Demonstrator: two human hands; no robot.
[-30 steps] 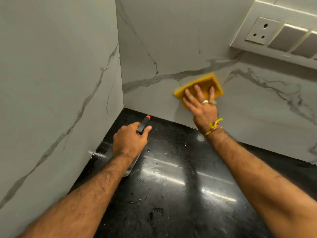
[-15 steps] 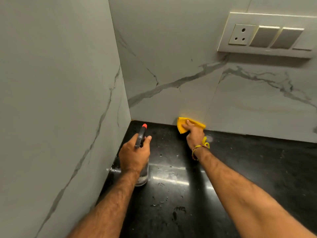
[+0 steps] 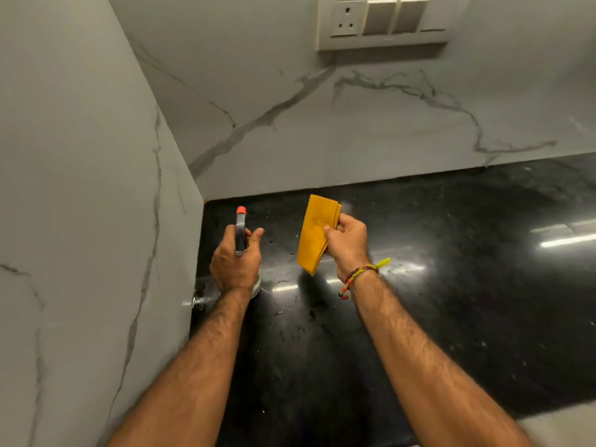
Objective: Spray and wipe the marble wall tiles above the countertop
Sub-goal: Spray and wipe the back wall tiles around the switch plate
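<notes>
Holding the folded yellow cloth (image 3: 315, 234) clear of the wall, the right hand (image 3: 348, 245) sits just right of frame centre, above the black countertop (image 3: 451, 269). Half a second earlier the same hand pressed the cloth into the seam where the back marble wall tiles (image 3: 371, 124) meet the counter; a second earlier it was flat on the tile, higher up. The cloth has thus left the surface, which suggests one wiping pass on this patch is finished and a fresh spray or a refold comes next.

The cloth's long axis runs near-vertical in the frame, upper end tipped slightly right toward the back wall, lower corner hanging toward the counter. Fingers and thumb of the right hand pinch its right edge.

The left hand (image 3: 235, 262), left of centre near the side wall, curls round the spray bottle (image 3: 240, 232). The bottle's head runs up the frame, orange nozzle tip (image 3: 241, 210) uppermost and aimed at the back tiles; the thumb stands out to the right. Whether a finger rests on the trigger cannot be told, as the hand hides it. A switch plate (image 3: 383, 22) occupies the upper centre.
</notes>
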